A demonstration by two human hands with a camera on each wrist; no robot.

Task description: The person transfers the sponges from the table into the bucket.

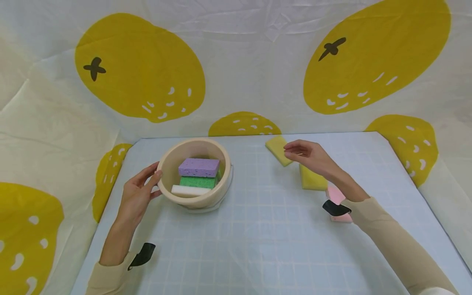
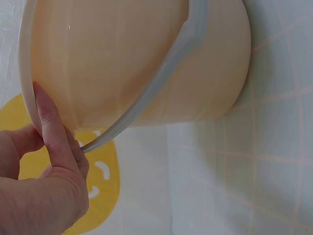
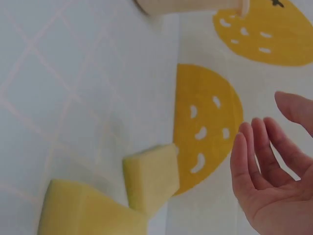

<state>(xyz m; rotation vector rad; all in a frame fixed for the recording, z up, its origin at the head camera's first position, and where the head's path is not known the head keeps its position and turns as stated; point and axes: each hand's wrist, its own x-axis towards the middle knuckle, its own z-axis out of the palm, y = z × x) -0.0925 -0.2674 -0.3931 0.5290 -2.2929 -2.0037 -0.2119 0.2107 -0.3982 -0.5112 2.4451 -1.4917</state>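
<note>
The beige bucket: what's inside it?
Inside the beige bucket: a purple sponge, a green sponge, a white block and a sliver of something yellow-green. Whatever lies beneath them is covered.

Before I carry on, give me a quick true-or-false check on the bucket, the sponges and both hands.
1. The left hand holds the bucket by its rim. True.
2. The right hand grips the purple sponge. False: it holds nothing, and that sponge is in the bucket.
3. The green sponge is inside the bucket. True.
4. The handle is raised above the rim. False: it hangs down outside the bucket.
5. Two yellow sponges lie on the table. True.
</note>
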